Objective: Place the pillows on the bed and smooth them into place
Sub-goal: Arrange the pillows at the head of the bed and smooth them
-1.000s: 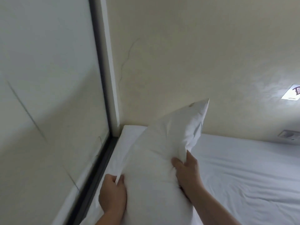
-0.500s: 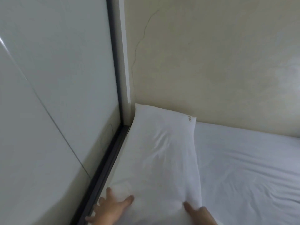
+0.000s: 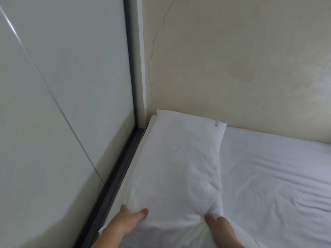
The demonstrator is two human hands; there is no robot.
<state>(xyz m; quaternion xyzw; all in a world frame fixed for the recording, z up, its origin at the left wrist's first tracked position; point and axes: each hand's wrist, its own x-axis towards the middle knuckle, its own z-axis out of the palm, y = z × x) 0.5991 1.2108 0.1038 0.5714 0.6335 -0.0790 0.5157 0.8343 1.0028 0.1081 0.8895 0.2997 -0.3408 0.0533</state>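
As I judge it, the step in hand is settling the pillow. I would now loosen both grips and pass flat palms from the near end toward the far end, so that the filling spreads evenly. A pull toward me could drag the pillow out of its place, so I would press only down and outward.

The left grip (image 3: pixel 129 223) is just beside the rail (image 3: pixel 114 179). Its thumb lies on top of the pillow (image 3: pixel 179 158) and its fingers go round the edge on the rail side, so it holds the near corner. The right grip (image 3: pixel 221 228), farther from the rail, has its fingers curled into the cover and pinches a bunch of cloth. Creases run out from this place, and I would smooth these first.

From the two grips the pillow stretches away from me. It lies flat on the bed (image 3: pixel 277 176) with its long side along the rail. Its far end reaches the far end of the rail, against the wall (image 3: pixel 232 68). On the side away from the rail the bed is bare and wrinkled.
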